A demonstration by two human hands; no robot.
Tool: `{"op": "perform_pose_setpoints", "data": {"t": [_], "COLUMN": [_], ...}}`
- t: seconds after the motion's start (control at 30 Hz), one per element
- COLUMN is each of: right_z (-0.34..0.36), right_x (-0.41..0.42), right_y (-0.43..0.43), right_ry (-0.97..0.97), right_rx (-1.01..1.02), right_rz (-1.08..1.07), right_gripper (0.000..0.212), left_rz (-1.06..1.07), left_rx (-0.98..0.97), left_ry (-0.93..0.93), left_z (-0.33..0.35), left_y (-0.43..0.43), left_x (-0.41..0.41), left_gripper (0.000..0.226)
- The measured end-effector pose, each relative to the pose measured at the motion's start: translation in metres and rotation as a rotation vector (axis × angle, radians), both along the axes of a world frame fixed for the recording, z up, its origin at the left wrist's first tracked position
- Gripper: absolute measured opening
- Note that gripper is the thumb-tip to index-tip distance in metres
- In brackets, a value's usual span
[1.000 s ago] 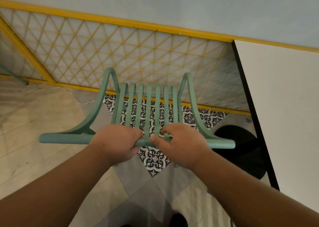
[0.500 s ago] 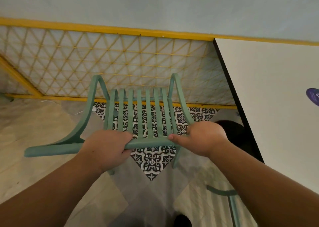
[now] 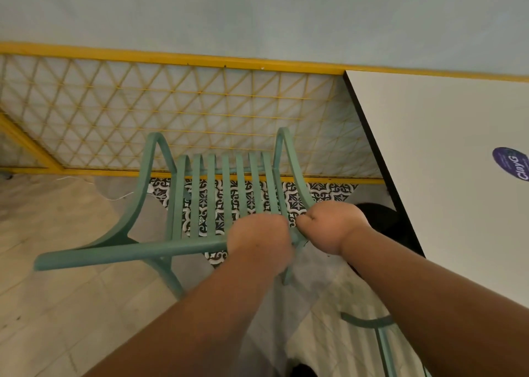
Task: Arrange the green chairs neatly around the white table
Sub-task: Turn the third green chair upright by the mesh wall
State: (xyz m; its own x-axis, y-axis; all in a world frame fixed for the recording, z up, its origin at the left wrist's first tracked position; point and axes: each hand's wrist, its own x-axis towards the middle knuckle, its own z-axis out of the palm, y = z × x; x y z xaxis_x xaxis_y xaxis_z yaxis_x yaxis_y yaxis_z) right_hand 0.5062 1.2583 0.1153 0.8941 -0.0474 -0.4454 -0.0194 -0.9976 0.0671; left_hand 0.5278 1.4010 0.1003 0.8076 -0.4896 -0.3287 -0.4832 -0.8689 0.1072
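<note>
A green slatted chair (image 3: 183,205) stands in front of me, its seat pointing toward the wall and its top back rail nearest to me. My left hand (image 3: 259,239) grips that rail right of its middle. Beside it, my right hand (image 3: 332,225) grips the rail's right end, which the hand hides. The two hands almost touch. The white table (image 3: 446,176) with a black edge fills the right side, and the chair sits just left of it.
A yellow-framed lattice panel (image 3: 171,110) runs along the pale wall behind the chair. The table's black round base (image 3: 378,219) sits on the floor under its edge. Part of a second green chair (image 3: 380,336) shows at the lower right. A purple sticker (image 3: 512,163) lies on the tabletop.
My left hand has slid right along the back rail, close to my right hand. The chair has turned a little, with its left rail end swung nearer to me.
</note>
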Motion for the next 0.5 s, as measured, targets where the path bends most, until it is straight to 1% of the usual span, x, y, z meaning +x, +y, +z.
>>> {"op": "perform_pose_setpoints", "data": {"t": [0.27, 0.3, 0.37, 0.4, 0.5], "right_z": [-0.006, -0.007, -0.006, -0.005, -0.001], "right_x": [-0.003, -0.005, -0.011, -0.015, -0.026], "right_y": [0.003, 0.004, 0.007, 0.010, 0.023], "right_ry": [0.016, 0.036, 0.073, 0.087, 0.113], "right_rx": [-0.104, -0.109, -0.110, -0.108, -0.095], "right_rz": [0.120, 0.137, 0.161, 0.175, 0.176], "right_gripper": [0.032, 0.028, 0.011, 0.007, 0.019], "left_rz": [-0.135, -0.144, -0.155, -0.164, -0.211], "left_rx": [-0.085, -0.083, -0.081, -0.081, -0.082], "left_ry": [-0.096, -0.092, -0.078, -0.075, -0.073], "left_z": [-0.003, -0.003, -0.004, -0.004, -0.005], "left_y": [0.014, 0.016, 0.020, 0.023, 0.035], "left_x": [0.002, 0.002, -0.002, -0.004, -0.008], "left_gripper": [0.025, 0.024, 0.022, 0.021, 0.022]}}
